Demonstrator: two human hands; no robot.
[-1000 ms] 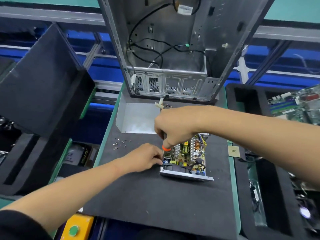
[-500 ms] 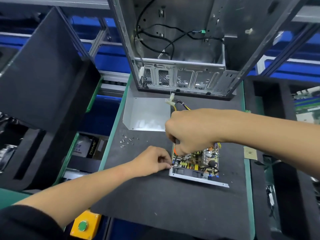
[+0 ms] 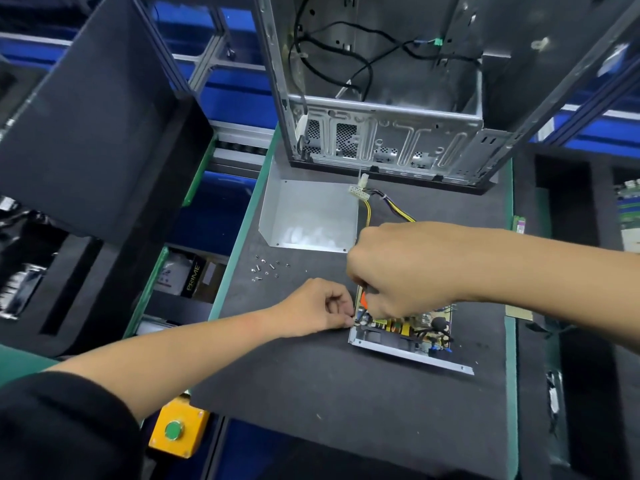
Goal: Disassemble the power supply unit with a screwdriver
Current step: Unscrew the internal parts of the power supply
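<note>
Fingers [image 3: 372, 303] of the right hand [image 3: 405, 268] are curled round the screwdriver [image 3: 363, 300], of which only a bit of orange handle is seen under the fist; its tip is hidden. Fingers of the left hand [image 3: 317, 308] are bent and pinched together at the left near corner of the power supply unit [image 3: 412, 332], touching its metal edge; whether something small is held between them cannot be told. The power supply unit lies open on the dark mat of the table [image 3: 329, 393], slightly right of the middle, with its circuit board, yellow parts and black wires exposed and its near metal wall facing the camera. From under the right hand a bundle of yellow and black cables [image 3: 384, 206] runs toward 11 o'clock and ends in a white connector [image 3: 356, 192]. At 10 o'clock from the unit a bent sheet-metal cover [image 3: 308, 216] lies flat on the mat, and just nearer than it, at 9 to 10 o'clock, a small group of loose screws [image 3: 265, 270] is scattered. At 12 o'clock an emptied computer case [image 3: 388, 133] stands at the far edge of the table, black cables hanging inside. At 7 o'clock, at the near edge of the table, a yellow box with a green button [image 3: 178, 429] is mounted. Black foam trays [image 3: 86, 133] are seen at 9 o'clock, beyond the table's green edge.
</note>
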